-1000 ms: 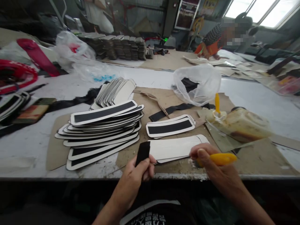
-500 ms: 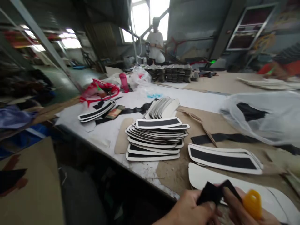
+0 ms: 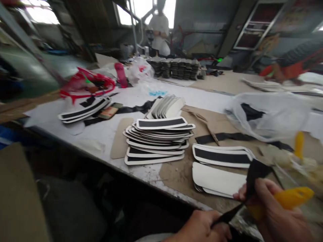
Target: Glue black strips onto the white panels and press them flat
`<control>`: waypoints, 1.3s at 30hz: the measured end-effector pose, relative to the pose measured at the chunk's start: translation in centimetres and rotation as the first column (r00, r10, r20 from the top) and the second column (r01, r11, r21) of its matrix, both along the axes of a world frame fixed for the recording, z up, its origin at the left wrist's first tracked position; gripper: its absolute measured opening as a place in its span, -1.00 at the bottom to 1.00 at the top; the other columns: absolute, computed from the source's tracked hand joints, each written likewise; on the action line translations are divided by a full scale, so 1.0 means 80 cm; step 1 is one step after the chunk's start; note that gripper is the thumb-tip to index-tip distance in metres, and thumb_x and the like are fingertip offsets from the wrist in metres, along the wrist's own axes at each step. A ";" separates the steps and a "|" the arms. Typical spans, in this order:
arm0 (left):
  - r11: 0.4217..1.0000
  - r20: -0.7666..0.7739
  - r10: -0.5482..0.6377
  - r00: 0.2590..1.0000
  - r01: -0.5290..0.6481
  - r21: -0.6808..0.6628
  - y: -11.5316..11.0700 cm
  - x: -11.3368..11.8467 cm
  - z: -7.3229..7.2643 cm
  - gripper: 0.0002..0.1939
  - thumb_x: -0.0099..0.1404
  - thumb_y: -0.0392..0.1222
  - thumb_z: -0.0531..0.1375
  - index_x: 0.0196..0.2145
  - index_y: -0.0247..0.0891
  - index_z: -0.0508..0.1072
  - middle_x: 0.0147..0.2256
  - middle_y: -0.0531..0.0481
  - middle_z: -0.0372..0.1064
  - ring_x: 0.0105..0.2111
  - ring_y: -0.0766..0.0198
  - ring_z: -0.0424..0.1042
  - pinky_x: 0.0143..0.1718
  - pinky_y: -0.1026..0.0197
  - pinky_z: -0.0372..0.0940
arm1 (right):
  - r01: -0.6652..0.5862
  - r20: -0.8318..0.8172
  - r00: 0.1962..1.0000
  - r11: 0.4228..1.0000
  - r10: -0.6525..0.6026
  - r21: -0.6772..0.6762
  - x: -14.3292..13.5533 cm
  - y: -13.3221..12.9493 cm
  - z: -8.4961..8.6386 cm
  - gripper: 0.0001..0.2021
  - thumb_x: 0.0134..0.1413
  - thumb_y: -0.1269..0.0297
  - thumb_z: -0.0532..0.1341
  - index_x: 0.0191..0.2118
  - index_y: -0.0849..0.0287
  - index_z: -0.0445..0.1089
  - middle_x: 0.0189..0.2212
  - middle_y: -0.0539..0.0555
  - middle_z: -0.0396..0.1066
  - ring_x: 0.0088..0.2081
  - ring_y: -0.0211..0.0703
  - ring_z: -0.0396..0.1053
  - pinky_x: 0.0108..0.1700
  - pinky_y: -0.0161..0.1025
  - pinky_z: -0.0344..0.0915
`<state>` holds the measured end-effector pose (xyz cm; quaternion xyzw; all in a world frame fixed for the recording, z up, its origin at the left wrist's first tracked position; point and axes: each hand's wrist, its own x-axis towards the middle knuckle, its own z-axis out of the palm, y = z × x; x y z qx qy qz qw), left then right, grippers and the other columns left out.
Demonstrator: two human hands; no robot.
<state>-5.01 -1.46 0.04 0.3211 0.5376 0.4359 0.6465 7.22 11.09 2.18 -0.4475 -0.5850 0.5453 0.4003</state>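
Observation:
At the lower right, my left hand is closed on the lower end of a black fabric strip. My right hand pinches the same strip higher up, and the strip runs taut between the two. A yellow plastic handle with a hole in its end also sits in my right hand; its working end is hidden. Just beyond the hands lie plain white curved pieces. Behind these are white curved pieces with black strips on top.
A pile of black-and-white pieces stands mid-table, with a fanned stack behind. A clear plastic bag lies right, near another yellow handle. A red bag and pink bottle are farther left. One person stands behind.
My hands have moved apart, drawing the black strip out between them. The yellow handle has swung from upright to lying sideways. The view has shifted right and downward.

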 end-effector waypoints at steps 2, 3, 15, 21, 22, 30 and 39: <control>0.997 -0.020 -0.069 0.997 0.069 0.017 -0.008 -0.005 -0.004 -0.73 0.19 -0.07 0.04 -0.42 -0.30 0.43 -0.66 0.08 0.18 -0.65 0.40 0.16 -0.59 0.35 0.05 | 0.073 -0.137 0.987 0.994 -0.085 -0.086 0.007 0.012 0.025 -0.72 -0.02 0.05 0.25 -0.41 0.15 0.24 -0.67 -0.09 0.10 -0.65 -0.35 0.09 -0.64 -0.41 0.11; 0.997 -0.020 -0.072 0.997 0.072 0.007 -0.011 -0.011 -0.008 -0.73 0.20 -0.08 0.04 -0.45 -0.31 0.41 -0.67 0.10 0.15 -0.66 0.41 0.13 -0.60 0.36 0.03 | 0.104 -0.125 0.986 0.991 -0.114 -0.083 0.013 0.021 0.035 -0.71 -0.05 0.04 0.26 -0.42 0.15 0.25 -0.71 -0.11 0.04 -0.69 -0.37 0.01 -0.68 -0.42 0.03; 0.900 0.031 0.422 0.906 -0.415 -0.136 0.049 -0.085 -0.011 -0.61 0.07 0.09 0.21 -0.35 -0.32 0.29 -0.64 0.18 0.08 -0.66 0.49 -0.05 -0.65 0.41 -0.13 | -0.656 0.659 0.485 0.737 0.574 -0.159 -0.034 0.073 0.021 -0.65 0.10 0.03 0.09 -0.50 0.22 0.30 -0.60 -0.07 0.19 -0.54 -0.33 0.08 -0.50 -0.37 0.02; 0.907 0.052 0.391 0.919 -0.375 -0.190 0.064 -0.089 -0.015 -0.64 0.02 0.01 0.25 -0.40 -0.33 0.28 -0.63 0.17 0.10 -0.64 0.49 -0.02 -0.64 0.42 -0.15 | -0.705 0.669 0.413 0.682 0.618 -0.195 -0.071 0.089 0.003 -0.69 0.08 0.13 0.10 -0.56 0.22 0.18 -0.63 -0.10 0.14 -0.56 -0.35 0.02 -0.51 -0.37 -0.05; 0.905 0.043 0.393 0.919 -0.377 -0.197 0.065 -0.090 -0.015 -0.65 0.03 0.01 0.24 -0.39 -0.33 0.29 -0.63 0.17 0.10 -0.64 0.49 -0.02 -0.64 0.41 -0.15 | -0.704 0.671 0.405 0.680 0.621 -0.204 -0.073 0.090 0.002 -0.69 0.08 0.12 0.10 -0.56 0.22 0.18 -0.63 -0.09 0.14 -0.56 -0.35 0.02 -0.51 -0.37 -0.05; 0.896 -0.061 0.390 0.919 -0.394 -0.205 0.068 -0.088 -0.023 -0.69 0.08 0.01 0.19 -0.38 -0.31 0.29 -0.61 0.13 0.13 -0.64 0.46 0.01 -0.64 0.39 -0.11 | -0.700 0.715 0.361 0.681 0.599 -0.217 -0.081 0.090 -0.003 -0.72 0.10 0.19 0.12 -0.56 0.21 0.20 -0.63 -0.08 0.18 -0.56 -0.34 0.04 -0.50 -0.37 -0.07; 0.885 -0.228 0.386 0.894 -0.429 -0.181 0.077 -0.081 -0.021 -0.68 0.06 0.03 0.23 -0.47 -0.30 0.29 -0.62 0.16 0.10 -0.64 0.47 0.00 -0.63 0.37 -0.06 | -0.711 0.737 0.352 0.677 0.578 -0.192 -0.079 0.090 -0.007 -0.76 0.12 0.22 0.13 -0.52 0.21 0.28 -0.58 -0.04 0.27 -0.55 -0.32 0.10 -0.49 -0.37 -0.06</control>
